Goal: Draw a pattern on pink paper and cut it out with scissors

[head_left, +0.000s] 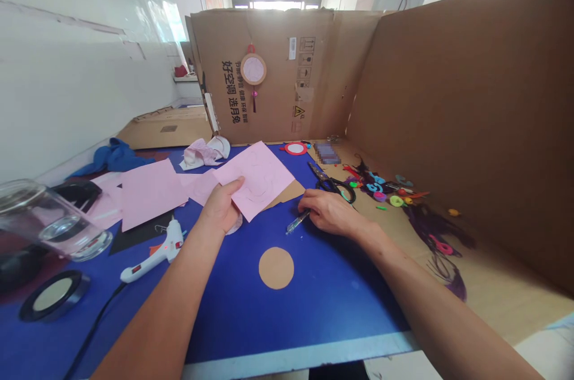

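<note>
My left hand (222, 207) pinches the near edge of a pink paper sheet (258, 177) and holds it lifted over the blue mat; a faint circle is drawn on the sheet. My right hand (329, 211) lies palm down on the mat with its fingers curled over a pen (296, 223), whose tip sticks out to the left. Black-handled scissors (332, 184) lie just beyond that hand. A brown cardboard disc (276, 267) rests on the mat between my forearms.
A white glue gun (155, 251) with its cord, more pink sheets (146, 192), a glass jar (54, 221) and a tape roll (54, 295) lie left. Colourful craft bits (394, 192) spread right. Cardboard walls (448, 105) enclose the back and right.
</note>
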`<state>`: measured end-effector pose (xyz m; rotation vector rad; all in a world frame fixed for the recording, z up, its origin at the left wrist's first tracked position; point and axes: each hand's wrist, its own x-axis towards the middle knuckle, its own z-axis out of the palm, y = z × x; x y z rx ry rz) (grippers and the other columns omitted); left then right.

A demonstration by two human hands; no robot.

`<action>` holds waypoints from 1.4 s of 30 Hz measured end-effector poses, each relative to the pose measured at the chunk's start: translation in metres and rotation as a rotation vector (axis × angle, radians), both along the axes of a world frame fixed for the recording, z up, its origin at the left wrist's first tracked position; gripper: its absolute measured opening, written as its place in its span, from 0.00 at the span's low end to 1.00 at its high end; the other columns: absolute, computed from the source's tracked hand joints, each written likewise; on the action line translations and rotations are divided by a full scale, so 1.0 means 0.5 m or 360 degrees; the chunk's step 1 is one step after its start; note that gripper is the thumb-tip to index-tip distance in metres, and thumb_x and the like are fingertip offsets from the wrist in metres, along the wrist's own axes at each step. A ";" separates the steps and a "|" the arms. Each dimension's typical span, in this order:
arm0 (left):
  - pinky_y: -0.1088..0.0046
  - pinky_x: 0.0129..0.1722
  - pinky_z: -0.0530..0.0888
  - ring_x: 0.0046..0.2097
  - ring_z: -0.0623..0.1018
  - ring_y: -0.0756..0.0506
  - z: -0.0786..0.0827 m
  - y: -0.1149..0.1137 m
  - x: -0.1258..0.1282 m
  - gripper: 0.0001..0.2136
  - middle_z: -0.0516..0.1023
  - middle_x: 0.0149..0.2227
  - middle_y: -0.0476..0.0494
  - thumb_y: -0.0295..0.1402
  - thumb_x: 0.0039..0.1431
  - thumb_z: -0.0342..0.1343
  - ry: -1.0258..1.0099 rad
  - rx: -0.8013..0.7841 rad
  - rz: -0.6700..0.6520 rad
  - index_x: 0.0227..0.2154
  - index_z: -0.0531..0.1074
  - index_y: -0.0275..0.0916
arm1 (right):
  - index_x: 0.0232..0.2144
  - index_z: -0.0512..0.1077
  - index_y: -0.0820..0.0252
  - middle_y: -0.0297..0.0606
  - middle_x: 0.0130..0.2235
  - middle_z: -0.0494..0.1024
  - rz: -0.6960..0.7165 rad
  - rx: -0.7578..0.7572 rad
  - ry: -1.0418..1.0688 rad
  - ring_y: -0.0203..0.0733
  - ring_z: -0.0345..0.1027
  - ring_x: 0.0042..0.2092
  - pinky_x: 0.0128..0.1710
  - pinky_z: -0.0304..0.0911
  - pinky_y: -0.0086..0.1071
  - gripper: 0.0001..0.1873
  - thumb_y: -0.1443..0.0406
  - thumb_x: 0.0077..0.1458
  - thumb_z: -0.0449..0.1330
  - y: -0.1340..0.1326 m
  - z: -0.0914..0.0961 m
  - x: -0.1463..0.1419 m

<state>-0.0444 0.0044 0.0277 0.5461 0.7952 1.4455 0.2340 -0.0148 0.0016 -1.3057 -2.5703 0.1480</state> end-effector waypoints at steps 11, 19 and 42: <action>0.46 0.62 0.81 0.57 0.87 0.29 -0.001 -0.006 0.013 0.26 0.87 0.55 0.27 0.17 0.60 0.63 0.0091 -0.0010 -0.0023 0.62 0.78 0.34 | 0.43 0.83 0.55 0.40 0.46 0.81 0.0162 -0.0036 -0.0004 0.44 0.75 0.47 0.42 0.62 0.33 0.14 0.73 0.61 0.60 -0.004 0.001 -0.010; 0.44 0.61 0.82 0.56 0.87 0.28 -0.008 -0.001 0.012 0.25 0.87 0.55 0.26 0.17 0.60 0.63 0.0089 -0.0014 -0.0023 0.61 0.78 0.33 | 0.41 0.81 0.57 0.39 0.43 0.81 0.0178 -0.0066 0.0041 0.43 0.72 0.42 0.37 0.55 0.33 0.07 0.70 0.63 0.63 -0.001 -0.003 -0.008; 0.43 0.59 0.83 0.56 0.87 0.27 -0.017 0.002 0.010 0.25 0.86 0.55 0.26 0.18 0.60 0.64 0.0096 -0.0028 -0.0059 0.61 0.79 0.32 | 0.63 0.74 0.55 0.45 0.46 0.88 -0.0532 -0.0031 -0.0232 0.53 0.82 0.46 0.39 0.58 0.36 0.26 0.67 0.64 0.58 0.002 0.019 0.007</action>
